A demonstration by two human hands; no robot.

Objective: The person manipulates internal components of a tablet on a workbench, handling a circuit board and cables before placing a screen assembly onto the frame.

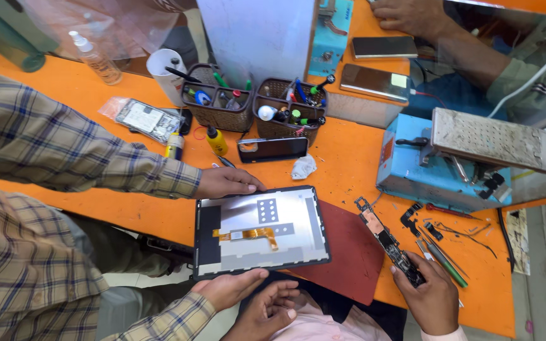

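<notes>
my left hand (229,182) lay flat on tablet panel (298,249) far edge | right hand (232,287) pinched near edge | a slip could've torn its orange flex cable (248,234)

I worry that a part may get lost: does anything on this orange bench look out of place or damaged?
Yes. The opened tablet juts past the table edge, with its orange flex cable exposed. Small black parts lie scattered beside the blue machine. The right hand grips a bare circuit board.
</notes>
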